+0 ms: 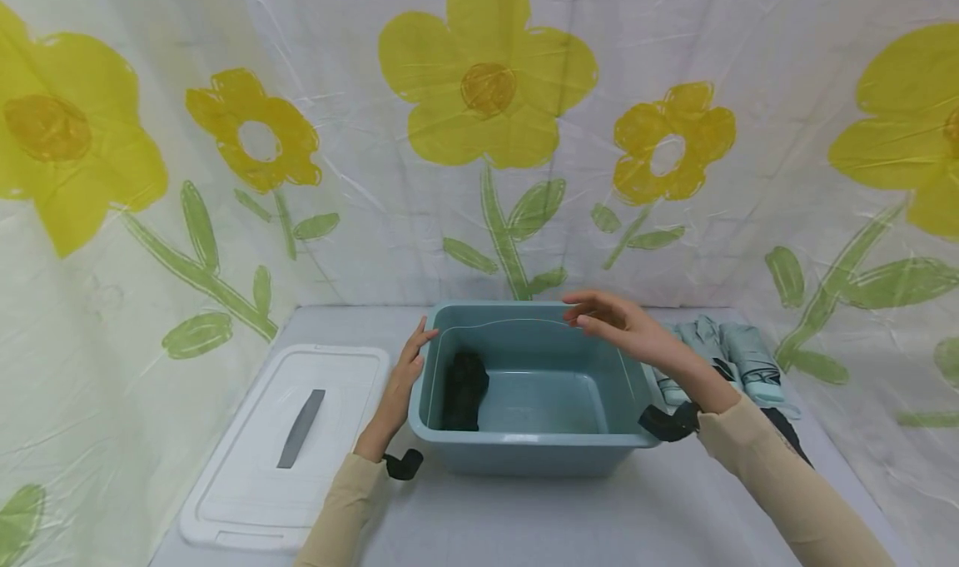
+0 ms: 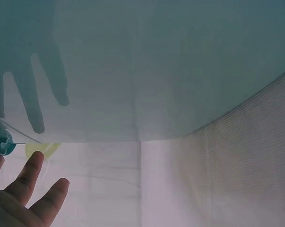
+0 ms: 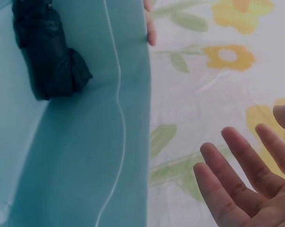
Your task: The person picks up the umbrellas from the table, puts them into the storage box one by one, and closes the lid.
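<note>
Beside the blue bin (image 1: 524,440), the left hand (image 1: 404,370) is spread, the right hand (image 1: 629,328) loosely extended above it.

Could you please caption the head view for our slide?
Left hand at the edge of a teal bin, right hand above, black bundle inside.

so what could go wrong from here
The left hand is at the bin's left side with fingers extended, so a push might slide it. The dark bundle inside could shift if the bin tips. The right arm crosses the pale bundles in the head view and might brush them.
</note>
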Tool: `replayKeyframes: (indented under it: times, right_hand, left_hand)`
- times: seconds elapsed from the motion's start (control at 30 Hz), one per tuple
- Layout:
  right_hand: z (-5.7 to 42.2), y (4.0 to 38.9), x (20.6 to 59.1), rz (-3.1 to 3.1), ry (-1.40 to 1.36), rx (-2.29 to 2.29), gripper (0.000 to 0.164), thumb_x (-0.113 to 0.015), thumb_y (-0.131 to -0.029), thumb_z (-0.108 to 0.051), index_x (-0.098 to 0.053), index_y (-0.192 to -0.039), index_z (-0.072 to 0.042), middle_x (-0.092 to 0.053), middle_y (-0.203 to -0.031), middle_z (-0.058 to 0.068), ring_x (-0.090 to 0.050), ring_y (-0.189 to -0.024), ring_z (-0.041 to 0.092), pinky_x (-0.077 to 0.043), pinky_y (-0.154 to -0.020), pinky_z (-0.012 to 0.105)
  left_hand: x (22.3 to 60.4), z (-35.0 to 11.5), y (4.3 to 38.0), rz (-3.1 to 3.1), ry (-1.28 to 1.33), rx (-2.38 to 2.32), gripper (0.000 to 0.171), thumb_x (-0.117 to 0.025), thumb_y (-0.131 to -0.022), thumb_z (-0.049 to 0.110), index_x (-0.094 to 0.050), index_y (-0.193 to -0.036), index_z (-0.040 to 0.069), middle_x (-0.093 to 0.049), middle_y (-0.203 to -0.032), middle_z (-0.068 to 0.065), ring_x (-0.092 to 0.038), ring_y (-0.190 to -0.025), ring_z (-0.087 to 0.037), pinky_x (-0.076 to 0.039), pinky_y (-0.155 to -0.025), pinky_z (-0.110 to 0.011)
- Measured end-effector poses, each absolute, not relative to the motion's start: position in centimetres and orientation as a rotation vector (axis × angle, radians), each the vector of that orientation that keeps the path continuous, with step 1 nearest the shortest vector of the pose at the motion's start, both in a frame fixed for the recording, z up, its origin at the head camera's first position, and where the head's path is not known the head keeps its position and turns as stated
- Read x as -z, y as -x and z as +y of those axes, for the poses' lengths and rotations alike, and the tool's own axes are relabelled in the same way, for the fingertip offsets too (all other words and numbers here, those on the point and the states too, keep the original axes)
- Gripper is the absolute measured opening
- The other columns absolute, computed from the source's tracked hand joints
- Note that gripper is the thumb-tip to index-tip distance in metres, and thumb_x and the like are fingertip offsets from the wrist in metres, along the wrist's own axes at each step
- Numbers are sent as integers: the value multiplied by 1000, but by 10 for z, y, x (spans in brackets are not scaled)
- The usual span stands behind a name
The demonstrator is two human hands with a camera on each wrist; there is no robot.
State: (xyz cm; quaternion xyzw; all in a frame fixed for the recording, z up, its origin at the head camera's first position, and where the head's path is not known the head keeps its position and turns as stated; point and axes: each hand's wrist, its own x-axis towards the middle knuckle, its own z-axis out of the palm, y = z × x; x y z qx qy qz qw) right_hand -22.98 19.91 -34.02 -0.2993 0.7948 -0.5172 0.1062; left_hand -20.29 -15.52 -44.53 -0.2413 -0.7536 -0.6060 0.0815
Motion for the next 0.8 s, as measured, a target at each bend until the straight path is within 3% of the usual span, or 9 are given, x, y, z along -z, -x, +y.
replayKeyframes:
  times: [0.13,0.3,0.43,0.53,0.8]
  right_hand:
    - [206,228,344,2362,868,1550,37,-48,-97,-22,-46,-134,-17,-56,-124,11,-52,-116,30,-44,-94,45]
    - [214,225,348,2388,836,1565,37,-48,-97,-22,-46,-133,-15,-56,-123,15,-56,-113,20,-46,-93,33]
    - [220,221,350,2402,838,1573,38,-48,-97,-21,-46,-134,-13,-56,-123,16,-56,-112,25,-46,-92,27]
    - [225,219,351,2423,833,1562,39,-47,-97,-21,-45,-135,-12,-56,-123,13,-55,-112,28,-47,-92,31]
    - [239,213,355,2499,805,1548,40,-47,-97,-20,-43,-136,-11,-52,-127,10,-58,-109,15,-47,-91,41]
  left_hand:
    - [446,-155,203,-2250,723,1809,45,-24,-95,0,-31,-139,-5,-6,-154,-22,-3,-141,-38,-5,-103,-68]
    - [446,-154,202,-2251,714,1808,46,-23,-95,-1,-31,-139,-5,-6,-154,-21,-3,-141,-38,-5,-103,-68]
    - [445,-154,202,-2252,709,1808,46,-23,-95,-1,-31,-139,-5,-6,-154,-21,-2,-141,-38,-5,-103,-68]
    - [446,-153,203,-2246,713,1810,46,-23,-94,-1,-31,-139,-5,-5,-154,-21,-2,-141,-38,-4,-103,-68]
    - [447,-154,204,-2242,717,1816,46,-24,-94,1,-31,-140,-4,-5,-154,-20,-2,-142,-37,-4,-103,-68]
